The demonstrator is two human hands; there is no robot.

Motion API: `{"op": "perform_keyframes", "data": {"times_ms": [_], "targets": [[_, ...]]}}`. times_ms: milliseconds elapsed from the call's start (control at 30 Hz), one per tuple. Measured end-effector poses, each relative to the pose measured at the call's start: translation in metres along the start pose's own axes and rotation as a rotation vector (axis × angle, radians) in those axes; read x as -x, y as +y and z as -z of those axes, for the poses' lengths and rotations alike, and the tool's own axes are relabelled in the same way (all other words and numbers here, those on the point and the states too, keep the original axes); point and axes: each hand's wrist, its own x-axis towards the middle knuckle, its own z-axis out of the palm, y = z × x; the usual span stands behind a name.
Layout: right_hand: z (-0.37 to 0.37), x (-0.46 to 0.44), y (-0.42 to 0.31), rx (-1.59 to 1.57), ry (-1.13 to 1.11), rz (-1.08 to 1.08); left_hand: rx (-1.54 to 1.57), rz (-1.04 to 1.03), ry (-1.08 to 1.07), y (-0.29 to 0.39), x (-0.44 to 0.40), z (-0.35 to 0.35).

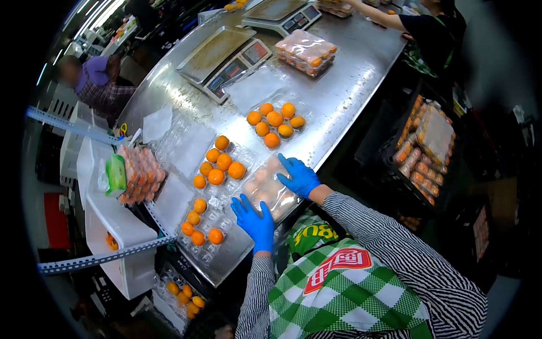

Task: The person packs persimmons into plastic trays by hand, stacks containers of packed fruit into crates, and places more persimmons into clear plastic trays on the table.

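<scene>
Item: one pack [266, 186], clear, filled with pale round fruit. It lies on the bench [353, 73], at the near edge, to the right of the near left corner, between the two hands. Its outline is partly covered by the gloves; which way the long axis runs, cannot tell.

Left hand [255, 224]: blue glove, palm down, fingers spread on the pack's left end, not closed round it.

Right hand [301, 177]: blue glove, fingers and thumb apart, laid on the pack's right end, no clench. Both hands touch the pack, neither clearly nearer; it lies inward of each.

Adjacent, three open trays of oranges:
- right tray [302, 103], along the near edge, eight oranges [275, 118];
- middle tray [241, 150], just beyond the pack, seven;
- left tray [224, 217], towards the left edge, five.

Farther along the bench: two scales [255, 52] [298, 20] and a stack [305, 50] of filled packs. Off the near edge, to the right: a black crate [404, 190] of packs. At the far right, a co-worker [426, 31].
</scene>
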Motion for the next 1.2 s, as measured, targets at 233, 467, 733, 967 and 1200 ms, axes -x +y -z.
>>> {"op": "perform_keyframes", "data": {"times_ms": [233,467,733,967,1200], "targets": [[0.020,-0.006,0.018,-0.249,-0.144,0.106,0.024,0.071,-0.067,0.003,-0.001,0.005],[0.077,-0.091,0.086,-0.258,0.340,0.175,0.046,0.195,-0.098,0.023,-0.010,0.010],[0.101,-0.185,0.079,0.107,-0.170,0.066,0.006,0.255,-0.020,0.037,-0.015,0.006],[0.114,-0.200,0.074,0.070,-0.304,-0.090,0.007,0.251,-0.026,0.034,-0.016,0.004],[0.119,-0.191,0.080,-0.435,-0.143,-0.294,0.030,0.224,-0.003,0.021,-0.012,0.007]]}}
